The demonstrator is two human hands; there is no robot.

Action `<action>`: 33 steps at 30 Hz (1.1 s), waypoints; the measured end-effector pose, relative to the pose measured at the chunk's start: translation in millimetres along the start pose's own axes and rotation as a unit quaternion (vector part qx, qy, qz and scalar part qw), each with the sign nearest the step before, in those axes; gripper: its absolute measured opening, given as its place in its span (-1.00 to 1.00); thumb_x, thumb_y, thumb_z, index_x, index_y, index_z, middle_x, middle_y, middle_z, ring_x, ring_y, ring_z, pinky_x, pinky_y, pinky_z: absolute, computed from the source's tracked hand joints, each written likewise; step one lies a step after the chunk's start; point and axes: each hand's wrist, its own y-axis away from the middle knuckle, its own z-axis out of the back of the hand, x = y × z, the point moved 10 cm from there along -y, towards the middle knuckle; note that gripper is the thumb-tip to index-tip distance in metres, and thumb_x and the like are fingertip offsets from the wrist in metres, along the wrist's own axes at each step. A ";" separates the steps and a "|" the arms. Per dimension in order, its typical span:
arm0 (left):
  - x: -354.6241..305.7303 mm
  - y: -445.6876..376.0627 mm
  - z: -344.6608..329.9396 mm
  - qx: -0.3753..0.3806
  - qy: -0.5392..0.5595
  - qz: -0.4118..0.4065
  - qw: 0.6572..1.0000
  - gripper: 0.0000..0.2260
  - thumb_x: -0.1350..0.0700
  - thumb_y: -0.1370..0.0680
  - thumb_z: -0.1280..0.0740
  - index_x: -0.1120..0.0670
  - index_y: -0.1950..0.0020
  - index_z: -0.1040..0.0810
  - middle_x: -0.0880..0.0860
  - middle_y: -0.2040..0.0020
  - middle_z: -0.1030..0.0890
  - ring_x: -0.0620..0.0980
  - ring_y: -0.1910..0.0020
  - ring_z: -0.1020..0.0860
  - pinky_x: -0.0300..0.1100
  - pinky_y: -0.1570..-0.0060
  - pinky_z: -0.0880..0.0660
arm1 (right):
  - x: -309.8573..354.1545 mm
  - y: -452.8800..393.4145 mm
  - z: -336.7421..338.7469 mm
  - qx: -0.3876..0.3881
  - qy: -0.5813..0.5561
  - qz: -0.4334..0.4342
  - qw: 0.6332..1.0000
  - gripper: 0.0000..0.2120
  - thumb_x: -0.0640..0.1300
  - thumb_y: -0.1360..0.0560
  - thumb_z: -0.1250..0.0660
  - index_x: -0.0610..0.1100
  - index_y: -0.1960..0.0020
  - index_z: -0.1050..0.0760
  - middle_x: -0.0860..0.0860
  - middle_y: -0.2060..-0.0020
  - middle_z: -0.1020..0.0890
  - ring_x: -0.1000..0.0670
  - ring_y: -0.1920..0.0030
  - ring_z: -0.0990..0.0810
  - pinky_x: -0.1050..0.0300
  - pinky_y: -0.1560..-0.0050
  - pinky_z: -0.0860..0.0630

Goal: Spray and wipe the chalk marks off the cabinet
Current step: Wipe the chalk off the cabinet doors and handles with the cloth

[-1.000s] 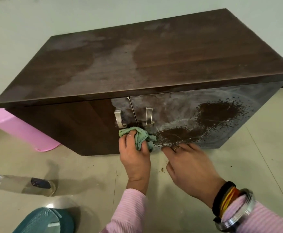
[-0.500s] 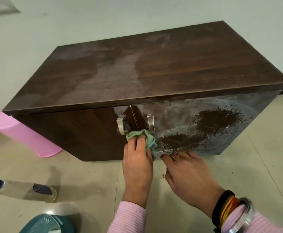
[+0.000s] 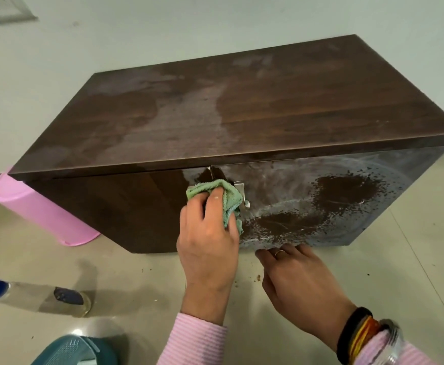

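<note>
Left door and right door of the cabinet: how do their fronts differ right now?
The left door looks plain dark brown with no haze; the right door is smeared with whitish film and speckled patches. The left hand presses the green cloth at their seam; the right hand rests under the right door. Both are glossy.

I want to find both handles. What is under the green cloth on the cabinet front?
The left hand presses the green cloth over the door gap. One metal handle shows beside it; whatever lies under the cloth is covered.
</note>
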 end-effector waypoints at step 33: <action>9.7 1.5 17.2 -0.033 0.068 -0.015 0.997 -0.67 0.12 -0.50 -0.46 0.18 -0.24 -0.61 0.14 -0.08 -0.59 0.06 -0.01 -0.60 -0.14 0.03 -0.61 | 7.4 -32.0 83.8 -0.165 -0.252 -0.046 0.952 -0.81 -0.05 -0.60 -0.22 -0.03 -0.19 -0.46 0.04 0.03 -0.62 -0.02 0.08 -0.58 0.00 0.07 -0.57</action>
